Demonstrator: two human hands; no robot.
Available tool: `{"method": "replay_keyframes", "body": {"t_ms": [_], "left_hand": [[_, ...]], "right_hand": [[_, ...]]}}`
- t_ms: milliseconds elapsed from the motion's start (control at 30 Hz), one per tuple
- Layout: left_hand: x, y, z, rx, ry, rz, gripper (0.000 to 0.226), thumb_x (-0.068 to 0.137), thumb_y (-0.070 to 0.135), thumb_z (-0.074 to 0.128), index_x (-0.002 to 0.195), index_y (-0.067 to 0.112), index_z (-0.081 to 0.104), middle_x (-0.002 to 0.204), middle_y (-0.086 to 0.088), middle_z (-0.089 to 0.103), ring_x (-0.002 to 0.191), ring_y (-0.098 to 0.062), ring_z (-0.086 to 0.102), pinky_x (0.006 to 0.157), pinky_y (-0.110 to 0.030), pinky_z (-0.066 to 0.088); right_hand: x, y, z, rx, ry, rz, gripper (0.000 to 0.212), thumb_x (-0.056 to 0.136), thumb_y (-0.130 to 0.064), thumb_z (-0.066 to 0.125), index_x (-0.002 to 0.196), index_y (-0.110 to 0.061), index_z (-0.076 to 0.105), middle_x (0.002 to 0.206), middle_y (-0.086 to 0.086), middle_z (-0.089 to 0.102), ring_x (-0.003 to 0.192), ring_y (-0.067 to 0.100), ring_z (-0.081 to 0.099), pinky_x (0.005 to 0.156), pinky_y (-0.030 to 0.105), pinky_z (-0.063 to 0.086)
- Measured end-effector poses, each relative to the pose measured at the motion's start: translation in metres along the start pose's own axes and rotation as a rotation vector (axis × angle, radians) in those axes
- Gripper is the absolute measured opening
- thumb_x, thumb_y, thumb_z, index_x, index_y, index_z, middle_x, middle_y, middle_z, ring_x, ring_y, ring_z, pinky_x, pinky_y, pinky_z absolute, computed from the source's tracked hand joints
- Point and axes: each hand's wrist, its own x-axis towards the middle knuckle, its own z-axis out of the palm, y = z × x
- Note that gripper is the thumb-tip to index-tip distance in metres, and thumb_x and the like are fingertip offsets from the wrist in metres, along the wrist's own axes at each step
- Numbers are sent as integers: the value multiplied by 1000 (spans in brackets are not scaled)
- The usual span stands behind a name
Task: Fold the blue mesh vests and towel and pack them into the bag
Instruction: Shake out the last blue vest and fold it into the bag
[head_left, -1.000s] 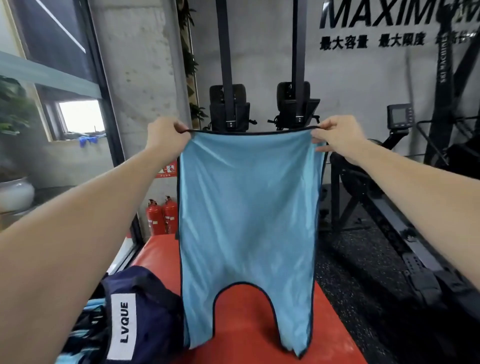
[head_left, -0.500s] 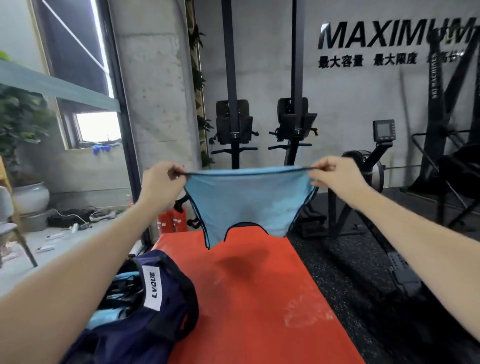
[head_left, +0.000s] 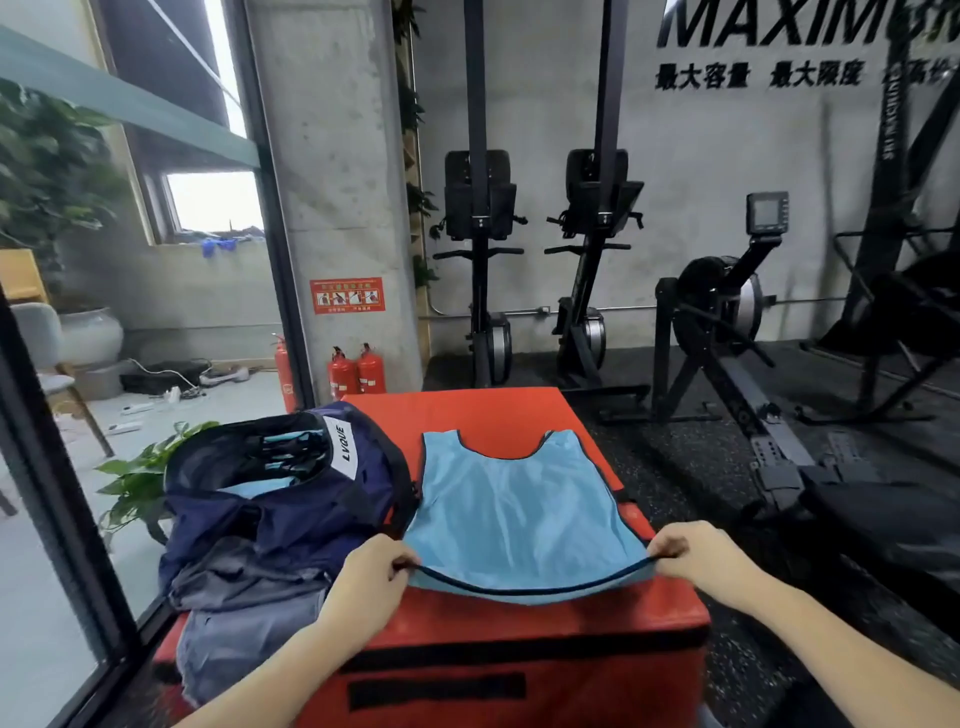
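Observation:
A light blue mesh vest (head_left: 514, 514) with dark trim lies spread flat on top of a red padded box (head_left: 519, 629), neck opening at the far end. My left hand (head_left: 371, 582) pinches the near left corner of its hem. My right hand (head_left: 698, 558) pinches the near right corner. The hem sags between them over the box's front edge. A navy bag (head_left: 291, 499) with a white LVQUE label stands open to the left of the vest, with more blue fabric visible inside it. No towel is clearly visible.
Grey cloth (head_left: 234, 623) hangs from the bag's near side. Red fire extinguishers (head_left: 357, 371) stand by a concrete pillar behind the box. Ski machines (head_left: 480, 260) and a rowing machine (head_left: 727, 322) fill the black floor to the right. A glass door frame (head_left: 47, 493) runs along the left.
The vest hung in the air from both hands a second ago. Both hands came down and toward me, and the vest now lies flat on the red box.

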Motion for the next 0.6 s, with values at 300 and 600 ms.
{"method": "replay_keyframes", "body": {"t_ms": [300,600], "left_hand": [[-50,-5,4,34,-240,43,39,74,6,64,69,45,61,85,19,67,88,3,60,82,-15,44],[-51,-6,7,104,-478,42,28,83,11,67,82,39,71,68,39,61,72,15,58,70,-4,39]], "right_hand": [[-47,14,9,-117,-85,16,19,75,-14,82,74,-31,74,74,-14,73,73,-5,65,68,10,45],[-52,17,8,-336,-313,29,18,72,-17,70,80,-33,69,87,-12,65,82,2,62,65,12,46]]}}
